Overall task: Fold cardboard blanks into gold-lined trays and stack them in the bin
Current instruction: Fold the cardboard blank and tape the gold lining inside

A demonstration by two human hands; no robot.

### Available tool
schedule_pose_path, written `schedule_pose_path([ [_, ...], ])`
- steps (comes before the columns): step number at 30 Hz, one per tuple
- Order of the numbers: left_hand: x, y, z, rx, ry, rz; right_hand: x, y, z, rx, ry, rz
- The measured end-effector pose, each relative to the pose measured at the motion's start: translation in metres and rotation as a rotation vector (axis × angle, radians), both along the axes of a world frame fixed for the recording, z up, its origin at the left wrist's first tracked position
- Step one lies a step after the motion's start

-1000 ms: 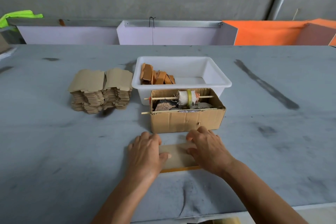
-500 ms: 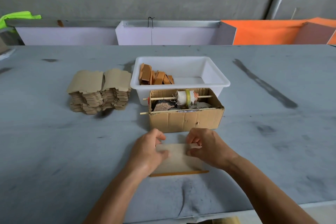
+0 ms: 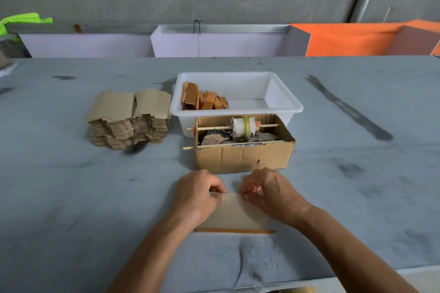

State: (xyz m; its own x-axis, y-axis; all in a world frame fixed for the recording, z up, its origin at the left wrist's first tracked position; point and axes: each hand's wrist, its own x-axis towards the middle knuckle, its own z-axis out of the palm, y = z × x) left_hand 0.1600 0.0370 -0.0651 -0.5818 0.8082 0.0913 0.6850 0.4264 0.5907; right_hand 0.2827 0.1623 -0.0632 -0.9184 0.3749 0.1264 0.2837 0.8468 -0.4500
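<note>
A brown cardboard blank (image 3: 234,215) lies on the grey table near me, a gold edge showing along its near side. My left hand (image 3: 198,195) pinches its far left corner with curled fingers. My right hand (image 3: 270,194) pinches the far right corner the same way. The far edge is lifted off the table. Behind them stands the white bin (image 3: 283,104), with several folded gold-lined trays (image 3: 204,100) leaning at its left end. Two stacks of flat blanks (image 3: 129,118) sit to the left of the bin.
An open cardboard box (image 3: 245,157) with sticks, a cloth roll and tape stands between my hands and the bin. White and orange panels (image 3: 221,44) line the table's far edge. The near table edge runs just under my forearms.
My hands went from pressing flat on the blank to curling round its far corners, and the blank's far edge has come up toward me.
</note>
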Motion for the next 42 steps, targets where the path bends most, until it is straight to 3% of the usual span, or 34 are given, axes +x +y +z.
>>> schedule_pose_path([
  [5, 0.000, 0.000, 0.003, 0.002, 0.069, -0.070, 0.003, -0.002, -0.005, 0.138, 0.068, 0.065],
  [15, 0.014, -0.008, 0.009, -0.072, 0.595, -0.316, 0.008, -0.008, -0.002, 0.668, 0.185, 0.242],
  [25, 0.035, -0.022, 0.008, -0.216, 0.749, -0.252, 0.025, -0.024, -0.003, 0.646, 0.031, 0.112],
  [29, 0.047, -0.019, -0.002, -0.113, 0.753, -0.162, 0.024, -0.038, -0.008, 0.610, 0.074, -0.004],
  [42, 0.041, -0.038, -0.004, -0.228, 0.701, 0.007, 0.026, -0.044, -0.021, 0.527, 0.190, -0.294],
])
